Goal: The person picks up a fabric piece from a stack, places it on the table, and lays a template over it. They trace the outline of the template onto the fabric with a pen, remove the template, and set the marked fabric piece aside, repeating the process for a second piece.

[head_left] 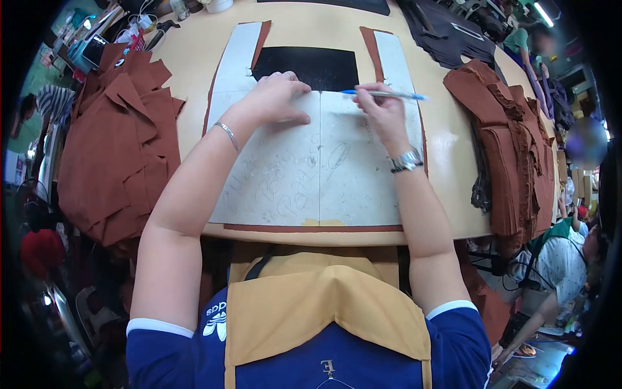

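Note:
A pale U-shaped template [278, 175] with faint writing lies on brown fabric [311, 228], whose edges show around it. Between its two upper arms is a black rectangular piece [311, 65]. My left hand [278, 97] rests on the template's upper left part, fingers apart, by the lower edge of the black piece. My right hand [382, 110] grips a blue and white pen [402, 95] between thumb and fingers, over the template's upper right part. The pen lies nearly level, one end pointing left toward the black piece's lower right corner.
Brown fabric pieces [123, 149] are piled at the left. More brown pieces [512, 149] are stacked at the right table edge, beside dark fabric [447, 32] at the upper right. A co-worker [551, 259] is at the right. A phone-like device [95, 50] sits upper left.

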The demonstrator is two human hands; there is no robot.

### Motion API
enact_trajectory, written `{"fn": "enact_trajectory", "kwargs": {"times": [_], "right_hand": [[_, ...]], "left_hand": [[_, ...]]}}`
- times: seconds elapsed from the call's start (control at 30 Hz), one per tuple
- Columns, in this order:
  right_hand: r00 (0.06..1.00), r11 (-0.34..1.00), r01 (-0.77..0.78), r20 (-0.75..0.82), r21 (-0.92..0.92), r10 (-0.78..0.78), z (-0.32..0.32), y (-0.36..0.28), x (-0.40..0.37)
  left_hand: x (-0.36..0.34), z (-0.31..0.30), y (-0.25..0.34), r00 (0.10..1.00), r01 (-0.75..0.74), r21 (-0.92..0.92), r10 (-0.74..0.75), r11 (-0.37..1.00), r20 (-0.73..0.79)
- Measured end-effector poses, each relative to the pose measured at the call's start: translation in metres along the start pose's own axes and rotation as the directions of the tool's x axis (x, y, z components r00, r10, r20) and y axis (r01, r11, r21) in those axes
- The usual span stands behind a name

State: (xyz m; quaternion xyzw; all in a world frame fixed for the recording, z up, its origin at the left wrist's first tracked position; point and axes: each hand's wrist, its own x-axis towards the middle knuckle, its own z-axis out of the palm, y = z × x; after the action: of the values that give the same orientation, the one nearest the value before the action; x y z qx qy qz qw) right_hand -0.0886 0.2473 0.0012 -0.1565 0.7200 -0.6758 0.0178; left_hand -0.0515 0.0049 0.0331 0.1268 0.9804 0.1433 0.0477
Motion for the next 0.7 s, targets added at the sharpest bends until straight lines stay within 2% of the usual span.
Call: {"fn": "enact_trajectory", "kwargs": {"times": [0.07,0.17,0.2,0.27,0.3,0.37,0.47,0.57,0.7], "right_hand": [[0.997,0.989,0.077,0.029,-0.127,-0.074,0.019,0.002,0.014],[0.985,0.980,0.169,0.050,-0.104,-0.164,0.039,0.015,0.027],[0.983,0.958,0.184,0.060,-0.221,-0.175,0.038,0.018,0.026],[0.981,0.943,0.194,0.065,-0.272,-0.183,0.040,0.016,0.023],[0.981,0.934,0.196,0.067,-0.298,-0.184,0.042,0.017,0.023],[0.978,0.926,0.210,0.069,-0.315,-0.198,0.044,0.017,0.022],[0.984,0.922,0.181,0.063,-0.343,-0.169,0.044,0.017,0.022],[0.982,0.917,0.190,0.059,-0.349,-0.181,0.045,0.023,0.023],[0.979,0.921,0.205,0.051,-0.331,-0.199,0.044,0.024,0.026]], "left_hand": [[0.000,0.000,0.000,1.000,-0.010,0.012,0.010,1.000,0.000],[-0.004,0.006,-0.002,0.997,-0.022,-0.004,0.021,1.000,-0.069],[-0.007,0.008,-0.003,0.993,-0.043,0.007,0.044,0.999,-0.112],[-0.017,0.011,-0.003,0.977,-0.081,0.028,0.085,0.996,-0.196],[-0.023,0.014,-0.002,0.971,-0.058,0.009,0.059,0.998,-0.231],[-0.034,0.022,0.000,0.956,-0.018,-0.031,0.008,0.999,-0.292],[-0.044,0.034,-0.005,0.914,-0.046,-0.078,0.011,0.996,-0.404],[-0.047,0.041,-0.005,0.888,-0.045,-0.095,-0.004,0.994,-0.460],[-0.048,0.042,-0.007,0.889,-0.042,-0.117,-0.017,0.992,-0.457]]}}
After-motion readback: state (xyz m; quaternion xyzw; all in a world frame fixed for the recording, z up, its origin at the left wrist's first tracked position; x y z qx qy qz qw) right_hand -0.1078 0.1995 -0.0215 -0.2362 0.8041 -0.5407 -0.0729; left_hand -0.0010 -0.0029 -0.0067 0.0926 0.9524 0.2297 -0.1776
